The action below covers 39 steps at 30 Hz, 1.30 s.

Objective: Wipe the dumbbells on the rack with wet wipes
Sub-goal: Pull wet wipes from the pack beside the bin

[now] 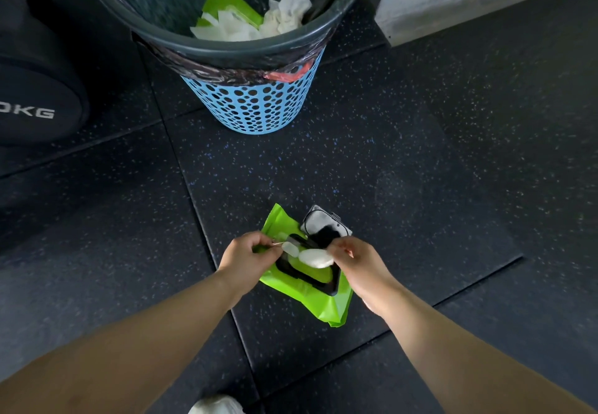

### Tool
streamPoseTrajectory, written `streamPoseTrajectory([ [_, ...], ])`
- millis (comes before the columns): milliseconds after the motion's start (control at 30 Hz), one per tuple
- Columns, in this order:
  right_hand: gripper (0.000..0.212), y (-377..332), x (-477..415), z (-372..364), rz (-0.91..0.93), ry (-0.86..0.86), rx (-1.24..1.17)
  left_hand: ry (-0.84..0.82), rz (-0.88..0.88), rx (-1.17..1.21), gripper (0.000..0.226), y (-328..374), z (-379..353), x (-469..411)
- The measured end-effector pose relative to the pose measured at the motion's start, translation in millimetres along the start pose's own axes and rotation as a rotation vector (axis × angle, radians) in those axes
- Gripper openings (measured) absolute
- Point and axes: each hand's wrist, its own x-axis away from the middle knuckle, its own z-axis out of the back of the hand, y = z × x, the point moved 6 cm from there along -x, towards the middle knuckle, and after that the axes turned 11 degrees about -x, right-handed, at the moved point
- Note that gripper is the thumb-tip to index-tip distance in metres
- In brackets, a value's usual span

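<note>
- Green wipe pack [304,287] sits on the dark gym floor [420,171], lid [325,224] flipped open.
- Left hand [246,256] pinches a sticker tab [289,248] by the opening.
- Right hand [354,260] is closed on a white wipe [315,257] sticking out of the pack.
- Blue bin [249,100] just beyond, used wipes inside.
- Black weight [32,103] far left.

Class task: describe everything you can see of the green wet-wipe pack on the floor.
The wet-wipe pack is a soft, bright green pouch, plastic by its look, lying flat on the dark speckled floor mat. A black frame rims its opening, and the hinged lid stands flipped open at the far end. The left hand pinches near the opening; the right hand grips a white wipe emerging from it.
</note>
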Motion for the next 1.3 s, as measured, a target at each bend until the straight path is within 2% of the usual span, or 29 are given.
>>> streamPoseTrajectory([
  [67,0.005,-4.6,2.1,-2.0,0.043,-0.028,0.095,-0.013,-0.009,-0.001,0.024,0.0,-1.2,-0.7],
  [167,0.008,-14.8,1.4,-16.8,0.156,-0.151,0.461,-0.012,-0.002,-0.014,0.025,-1.0,-3.5,-0.6],
  [233,0.014,-17.4,-1.5,-19.6,0.140,-0.148,0.497,-0.011,0.024,-0.004,0.023,-4.7,-2.8,-1.8],
  [267,0.015,-17.7,-3.2,-15.4,0.103,-0.114,0.364,-0.009,0.034,0.013,0.022,-6.3,-1.0,-2.5],
  [367,0.011,-8.4,-3.1,-3.1,-0.091,-0.047,-0.373,0.006,0.031,0.074,0.021,-6.0,5.5,-4.0],
  [400,0.012,-7.0,-3.4,-0.1,-0.116,-0.031,-0.540,0.014,0.024,0.079,0.020,-4.9,7.5,-4.9],
  [467,0.016,-11.5,-6.8,7.8,-0.110,0.015,-0.733,0.043,0.020,0.084,0.020,-2.3,13.2,-7.5],
  [567,0.023,-34.4,-14.7,20.7,-0.029,-0.001,-0.989,0.162,0.020,0.142,0.019,0.1,30.0,-15.0],
  [700,0.027,-51.6,-13.7,20.1,0.053,-0.084,-0.989,0.327,0.021,0.176,0.010,7.0,53.7,-26.1],
  [833,0.031,-66.2,-15.8,30.7,0.099,-0.067,-0.979,0.379,0.064,0.136,0.019,3.1,59.7,-35.6],
  [900,0.033,-69.6,-19.5,38.8,0.100,-0.043,-0.944,0.355,0.076,0.066,0.016,-2.3,57.9,-37.8],
  [967,0.034,-67.4,-21.2,35.2,0.081,-0.074,-0.923,0.356,0.073,-0.014,0.002,-5.0,58.7,-38.4],
  [1067,0.035,-61.7,-20.6,24.3,0.033,-0.130,-0.923,0.454,-0.002,-0.161,0.011,-0.3,64.2,-36.1],
  [1133,0.033,-58.2,-20.1,22.0,0.015,-0.157,-0.941,0.393,-0.111,-0.249,0.013,11.9,56.0,-34.6],
  [1233,0.028,-54.1,-20.0,19.4,-0.016,-0.188,-0.984,0.234,-0.201,-0.461,0.028,24.6,33.7,-35.6],
  [1300,0.029,-52.6,-20.3,17.1,-0.037,-0.207,-1.004,0.222,-0.238,-0.632,0.029,30.7,27.5,-35.7],
])
